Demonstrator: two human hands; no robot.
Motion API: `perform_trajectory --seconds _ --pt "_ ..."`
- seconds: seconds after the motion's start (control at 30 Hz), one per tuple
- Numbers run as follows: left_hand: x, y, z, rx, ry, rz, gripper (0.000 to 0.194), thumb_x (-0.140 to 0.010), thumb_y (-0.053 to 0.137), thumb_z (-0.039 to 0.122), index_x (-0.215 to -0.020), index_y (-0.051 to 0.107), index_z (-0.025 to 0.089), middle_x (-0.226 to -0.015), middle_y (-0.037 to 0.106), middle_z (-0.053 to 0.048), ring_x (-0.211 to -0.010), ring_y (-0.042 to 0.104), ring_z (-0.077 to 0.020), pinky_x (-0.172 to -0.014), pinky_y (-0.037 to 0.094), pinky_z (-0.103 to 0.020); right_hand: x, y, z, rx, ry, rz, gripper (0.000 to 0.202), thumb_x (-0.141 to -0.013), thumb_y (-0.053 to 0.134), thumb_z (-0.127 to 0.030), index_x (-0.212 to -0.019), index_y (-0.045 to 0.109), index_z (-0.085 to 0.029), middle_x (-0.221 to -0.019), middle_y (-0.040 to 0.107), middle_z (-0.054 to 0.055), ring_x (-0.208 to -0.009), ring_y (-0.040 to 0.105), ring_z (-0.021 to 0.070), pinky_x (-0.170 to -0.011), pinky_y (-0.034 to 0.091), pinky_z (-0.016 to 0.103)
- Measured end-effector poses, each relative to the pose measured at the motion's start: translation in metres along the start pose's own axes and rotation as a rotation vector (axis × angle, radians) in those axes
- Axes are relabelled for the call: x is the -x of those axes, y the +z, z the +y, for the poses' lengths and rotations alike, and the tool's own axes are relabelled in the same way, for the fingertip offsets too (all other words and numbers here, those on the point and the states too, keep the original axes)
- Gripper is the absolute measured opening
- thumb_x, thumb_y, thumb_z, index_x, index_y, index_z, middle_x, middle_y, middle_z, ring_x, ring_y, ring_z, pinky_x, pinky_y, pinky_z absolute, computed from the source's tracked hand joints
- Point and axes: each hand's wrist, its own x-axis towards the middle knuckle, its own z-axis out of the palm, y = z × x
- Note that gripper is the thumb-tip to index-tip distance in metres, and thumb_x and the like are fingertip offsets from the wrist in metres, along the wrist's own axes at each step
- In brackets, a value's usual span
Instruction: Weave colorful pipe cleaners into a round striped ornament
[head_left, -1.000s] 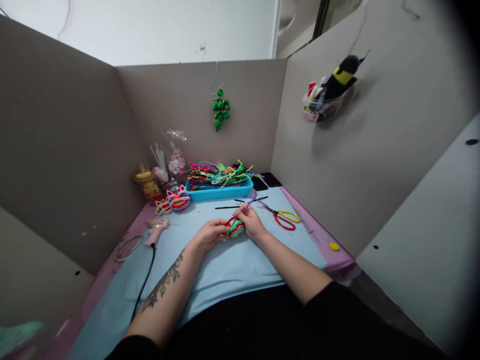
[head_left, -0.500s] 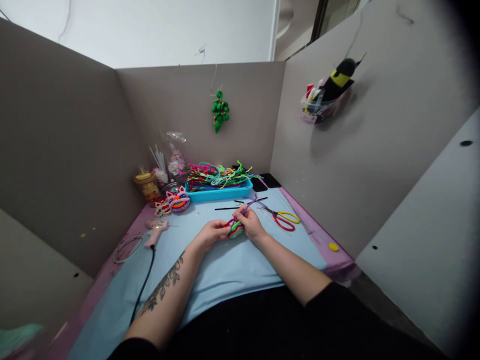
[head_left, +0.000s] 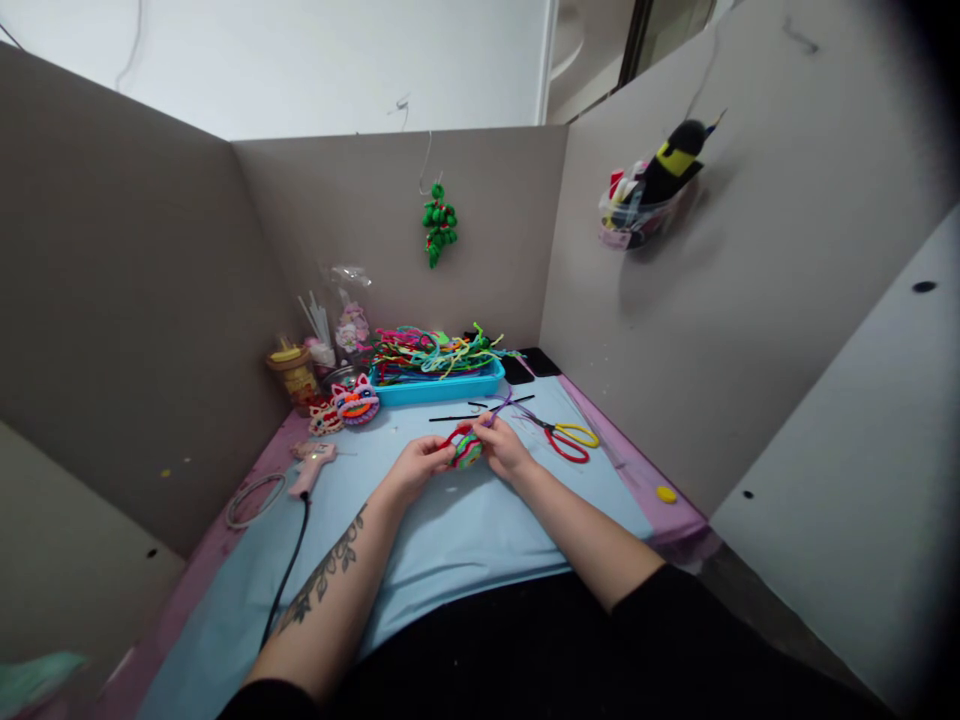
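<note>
Both grips [head_left: 424,466] [head_left: 504,446] on striped piece [head_left: 468,451], perhaps pipe-cleaner work.

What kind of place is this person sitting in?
Probably a small craft booth: grey partitions close in the table, a blue tray is heaped with colourful fuzzy strands, and scissors and a glue gun lie nearby.

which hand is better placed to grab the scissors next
Probably the right hand: the scissors lie close by on its side, though it holds a purple strand. The left hand, on the striped piece, is farther away.
</note>
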Motion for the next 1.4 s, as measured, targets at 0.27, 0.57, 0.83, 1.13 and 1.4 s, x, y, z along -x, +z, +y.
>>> perform_trajectory --seconds 0.27,0.57,0.83,1.13,1.4 --pt "0.001 -0.004 0.001 0.007 -0.006 -0.046 0.040 -0.054 0.081 0.035 -0.084 0.065 0.015 -0.081 0.066 -0.002 -0.070 0.061 -0.0137 -0.067 0.046 -0.025 -0.002 -0.003 0.000 -0.047 -0.014 -0.001 0.035 -0.056 0.080 -0.027 -0.067 0.048 -0.020 -0.069 0.061 -0.003 -0.060 0.055 0.0118 -0.060 0.044 0.026" --pt "-0.001 -0.006 -0.001 -0.173 0.070 -0.062 0.035 -0.065 0.073 0.044 -0.074 0.064 0.012 -0.063 0.060 0.000 -0.056 0.050 -0.0093 -0.057 0.036 -0.021 0.000 0.000 0.011 0.302 -0.167 -0.059 0.025 -0.068 0.072 -0.035 -0.076 0.054 -0.019 -0.070 0.059 -0.002 -0.065 0.052 0.0121 -0.065 0.040 0.025" --pt "-0.002 -0.007 -0.006 -0.281 -0.003 -0.122 0.040 -0.065 0.071 0.047 -0.075 0.067 0.009 -0.059 0.060 -0.002 -0.054 0.046 -0.0093 -0.056 0.033 -0.022 0.001 -0.002 0.007 0.430 -0.245 -0.066 0.022 -0.068 0.070 -0.033 -0.073 0.055 -0.018 -0.068 0.054 -0.003 -0.065 0.049 0.0117 -0.065 0.038 0.025" --pt "-0.009 -0.011 -0.012 -0.341 0.138 0.043 0.038 -0.066 0.069 0.047 -0.077 0.065 0.010 -0.062 0.060 -0.002 -0.054 0.048 -0.0100 -0.055 0.033 -0.024 -0.002 -0.005 -0.006 0.177 -0.199 0.051 0.025 -0.064 0.072 -0.037 -0.069 0.055 -0.019 -0.065 0.055 -0.003 -0.056 0.045 0.0088 -0.058 0.038 0.024" --pt "-0.011 -0.013 -0.014 -0.570 0.263 0.130 0.035 -0.071 0.062 0.044 -0.079 0.067 0.010 -0.066 0.064 -0.003 -0.059 0.052 -0.0128 -0.058 0.036 -0.024 -0.002 -0.003 -0.004 0.212 -0.191 0.040 0.037 -0.062 0.072 -0.033 -0.092 0.054 -0.021 -0.078 0.061 0.000 -0.058 0.050 0.0095 -0.055 0.039 0.023"
